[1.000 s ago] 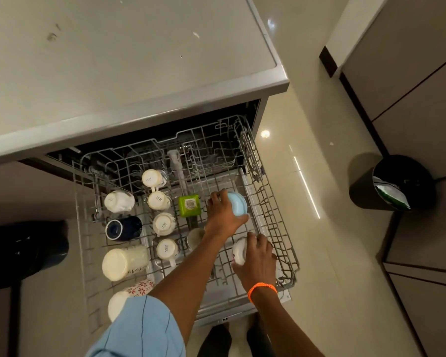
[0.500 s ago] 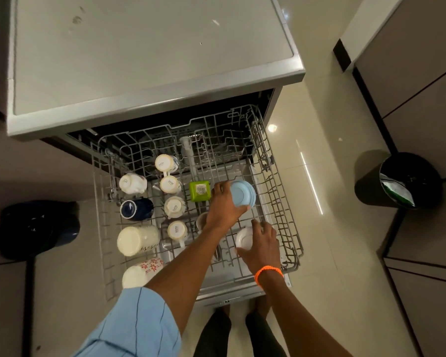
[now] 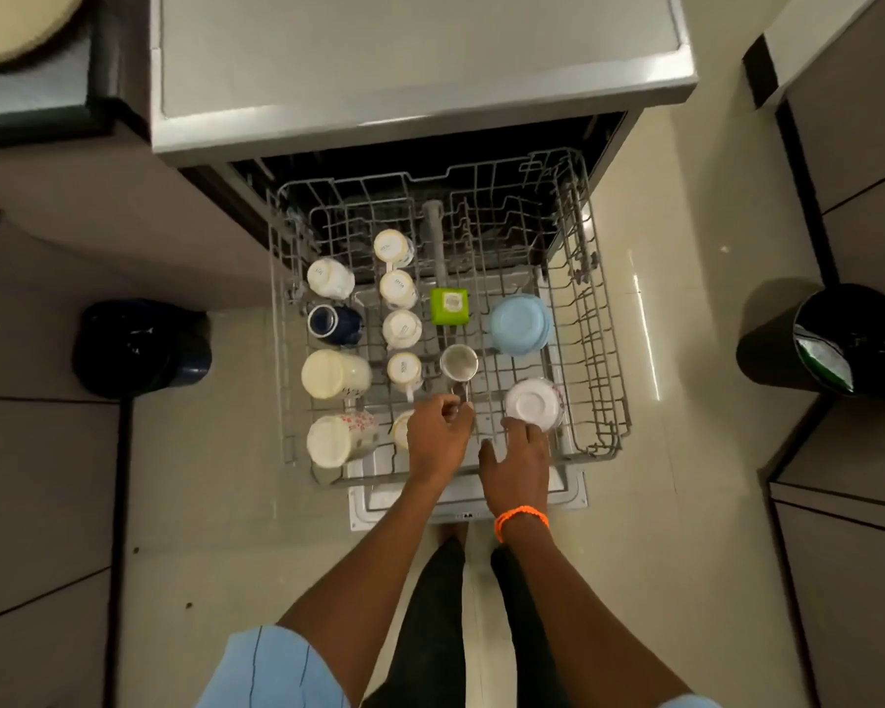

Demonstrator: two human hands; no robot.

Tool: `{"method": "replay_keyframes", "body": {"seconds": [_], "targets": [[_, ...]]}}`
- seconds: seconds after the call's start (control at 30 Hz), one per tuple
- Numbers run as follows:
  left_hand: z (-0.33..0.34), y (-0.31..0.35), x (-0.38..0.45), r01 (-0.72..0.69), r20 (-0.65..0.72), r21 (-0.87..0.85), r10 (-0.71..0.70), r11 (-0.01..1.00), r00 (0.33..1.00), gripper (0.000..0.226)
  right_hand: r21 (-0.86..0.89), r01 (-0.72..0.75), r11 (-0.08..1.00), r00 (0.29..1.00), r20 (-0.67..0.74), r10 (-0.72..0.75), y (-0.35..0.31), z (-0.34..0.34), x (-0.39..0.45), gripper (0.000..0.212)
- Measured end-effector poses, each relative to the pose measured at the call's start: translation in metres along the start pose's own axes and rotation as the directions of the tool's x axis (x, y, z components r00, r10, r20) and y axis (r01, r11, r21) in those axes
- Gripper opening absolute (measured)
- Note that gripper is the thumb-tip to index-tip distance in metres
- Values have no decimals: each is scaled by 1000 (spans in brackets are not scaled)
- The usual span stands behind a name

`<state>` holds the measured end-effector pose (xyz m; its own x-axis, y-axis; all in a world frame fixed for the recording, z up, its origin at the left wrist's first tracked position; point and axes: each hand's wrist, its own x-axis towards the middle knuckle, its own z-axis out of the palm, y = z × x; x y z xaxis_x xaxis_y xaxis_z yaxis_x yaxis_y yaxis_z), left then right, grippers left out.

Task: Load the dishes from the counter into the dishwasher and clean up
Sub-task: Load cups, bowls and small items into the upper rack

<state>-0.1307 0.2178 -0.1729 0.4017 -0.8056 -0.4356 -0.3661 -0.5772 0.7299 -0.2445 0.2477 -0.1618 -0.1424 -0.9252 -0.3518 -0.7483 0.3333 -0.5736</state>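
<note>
Glossy pale floor surrounds the pulled-out wire rack (image 3: 604,319), loaded with upturned white cups, a blue bowl (image 3: 519,324) and a white bowl (image 3: 532,403). Left hand (image 3: 438,439) pinches a steel cup's (image 3: 458,361) handle at the rack's front; right hand (image 3: 517,465), fingers loose, touches the white bowl just beyond it.

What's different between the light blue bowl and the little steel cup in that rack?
The light blue bowl is wider and matte; the steel cup is narrower and shiny. The bowl shows its base and stands free of both hands, while the cup shows its open mouth and has a handle near the left hand. Both sit in the rack.
</note>
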Motion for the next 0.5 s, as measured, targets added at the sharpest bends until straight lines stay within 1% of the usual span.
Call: {"method": "replay_keyframes", "body": {"seconds": [0.03,0.1,0.17,0.2,0.23,0.27,0.3,0.33,0.37,0.4,0.43,0.5], "targets": [[-4,-6,-11,31,2,-22,-31,999,1000,13,75,-45,996,999,-10,46,-1,3,-9,26],[-15,-22,-34,92,13,-45,-91,995,996,22,148,-110,983,993,-24,114,-5,8,-27,5],[-22,-36,-56,168,42,-106,-164,980,986,32,179,-145,973,987,-41,155,-5,12,-43,11],[-23,-40,-64,236,71,-144,-228,961,971,34,198,-166,966,983,-42,178,-3,12,-48,13],[-23,-45,-73,340,117,-171,-324,925,939,35,208,-186,960,979,-40,198,0,14,-55,16],[-22,-52,-81,459,178,-187,-429,869,886,36,214,-211,954,974,-33,222,3,17,-61,19],[-22,-60,-87,577,252,-207,-527,790,812,40,209,-240,948,968,-15,249,6,21,-67,23],[-20,-69,-91,670,325,-242,-593,702,737,46,212,-268,940,962,9,272,10,24,-72,27],[-19,-76,-92,726,384,-288,-620,624,685,52,219,-293,931,956,35,292,12,27,-75,30],[-19,-81,-92,749,423,-344,-618,567,662,55,228,-312,923,950,67,304,15,31,-78,32],[-20,-84,-90,748,444,-411,-603,521,663,53,243,-333,911,943,97,319,15,32,-79,33],[-23,-82,-83,725,471,-554,-564,409,678,40,305,-390,869,921,147,361,17,35,-76,33]]}}
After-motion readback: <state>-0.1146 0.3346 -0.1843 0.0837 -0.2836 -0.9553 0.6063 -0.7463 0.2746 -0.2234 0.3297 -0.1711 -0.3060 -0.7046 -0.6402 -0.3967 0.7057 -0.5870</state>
